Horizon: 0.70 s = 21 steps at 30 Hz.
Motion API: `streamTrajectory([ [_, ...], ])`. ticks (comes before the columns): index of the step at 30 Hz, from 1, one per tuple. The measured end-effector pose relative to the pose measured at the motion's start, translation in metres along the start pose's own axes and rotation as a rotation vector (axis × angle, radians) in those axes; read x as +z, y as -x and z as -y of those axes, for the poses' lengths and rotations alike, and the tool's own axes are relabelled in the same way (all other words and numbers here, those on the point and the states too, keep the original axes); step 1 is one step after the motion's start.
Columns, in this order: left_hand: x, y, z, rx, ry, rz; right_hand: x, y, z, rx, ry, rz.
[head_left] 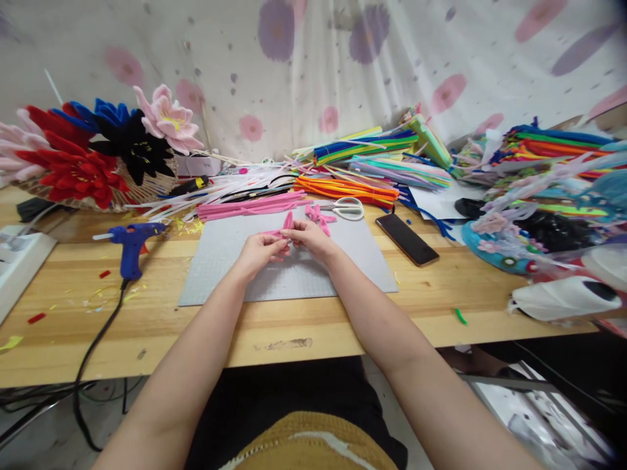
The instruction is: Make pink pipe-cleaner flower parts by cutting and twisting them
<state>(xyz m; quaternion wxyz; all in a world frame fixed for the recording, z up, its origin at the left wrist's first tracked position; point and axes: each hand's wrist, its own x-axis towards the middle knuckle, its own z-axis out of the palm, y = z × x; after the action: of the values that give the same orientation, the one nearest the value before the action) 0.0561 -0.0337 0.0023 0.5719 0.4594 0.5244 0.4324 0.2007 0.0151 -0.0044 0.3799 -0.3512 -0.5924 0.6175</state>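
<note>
Both of my hands meet over the grey mat, closed around one pink fuzzy piece [289, 220]. A loop of it stands up above the fingertips. My left hand [264, 253] pinches it from the left, where a pink strand runs along the fingers. My right hand [307, 237] grips the base of the loop from the right. Just beyond my right hand, small shaped pink pieces [319, 217] lie on the grey mat [360, 266]. Scissors with white handles [349, 208] lie beside them. A bundle of pink stems [249, 205] rests along the mat's back edge.
A blue glue gun [131, 248] with a black cord is at the left, below fuzzy flowers [78, 171]. Orange stems [347, 190] lie behind the mat. To the right are a phone [407, 239], a white roll [563, 298] and piled craft materials.
</note>
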Motion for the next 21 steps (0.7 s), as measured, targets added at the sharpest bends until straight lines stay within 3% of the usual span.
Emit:
streamTrajectory([
  [4,0.003,-0.004,0.006,0.084,-0.083,-0.029,0.001,0.0,0.001,0.005,0.0,-0.026],
  [8,0.003,-0.007,0.013,0.35,-0.198,-0.099,0.005,0.001,0.003,0.109,-0.143,-0.028],
  [12,0.007,-0.001,0.016,0.485,-0.287,-0.186,0.011,0.003,0.009,0.316,-0.347,0.108],
  [15,0.011,0.006,0.014,0.576,-0.415,-0.314,0.014,0.004,0.013,0.406,-0.434,0.173],
  [18,0.013,0.008,0.013,0.647,-0.544,-0.386,0.017,0.004,0.012,0.385,-0.45,0.117],
  [21,0.012,0.003,0.015,0.619,-0.538,-0.361,0.018,0.002,0.006,0.267,-0.416,0.012],
])
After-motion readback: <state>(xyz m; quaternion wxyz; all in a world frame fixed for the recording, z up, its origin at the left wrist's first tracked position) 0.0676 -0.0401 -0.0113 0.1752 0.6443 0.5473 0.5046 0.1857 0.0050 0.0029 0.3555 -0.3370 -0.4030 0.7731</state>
